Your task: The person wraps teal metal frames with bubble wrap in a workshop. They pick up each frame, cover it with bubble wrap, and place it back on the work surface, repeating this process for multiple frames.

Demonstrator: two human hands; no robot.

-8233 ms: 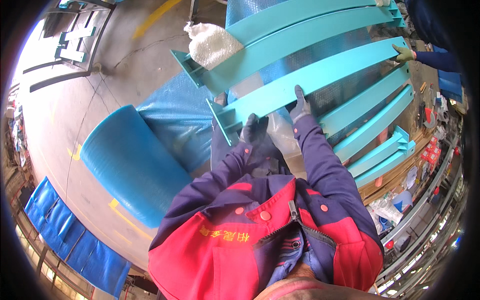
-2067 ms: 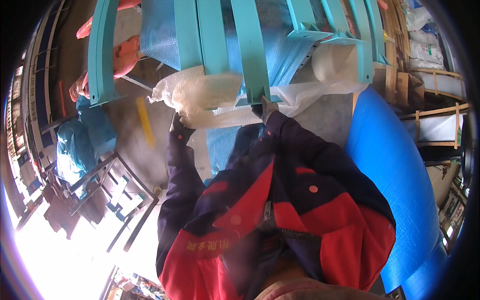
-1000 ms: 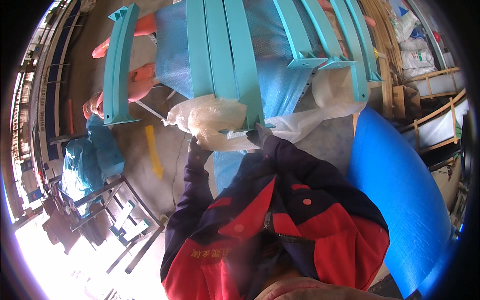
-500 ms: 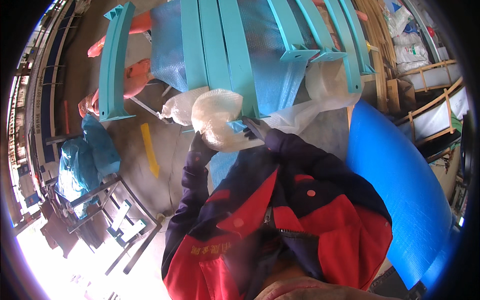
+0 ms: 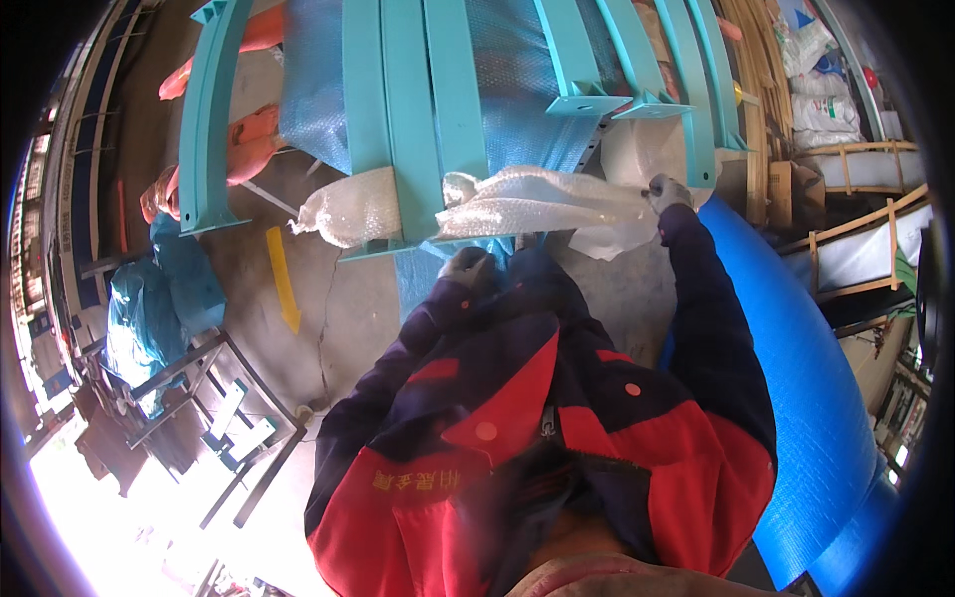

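Wrap strip: runs sideways from the near end of the teal beam, likely pulled so it stretches out.
Right hand: grip closed on the strip's outer end, presumably to tension it.
Left hand: just below the beam's end; we can't tell if its grip holds anything.
Blue sheet: under the beam, probably sparing its paint.

The floor is gray, with a thin crack and a fat yellow stripe. Very bright white light shines at the bottom left, near a dark metal frame. On the right are long wood boards, a brown box and white sacks.
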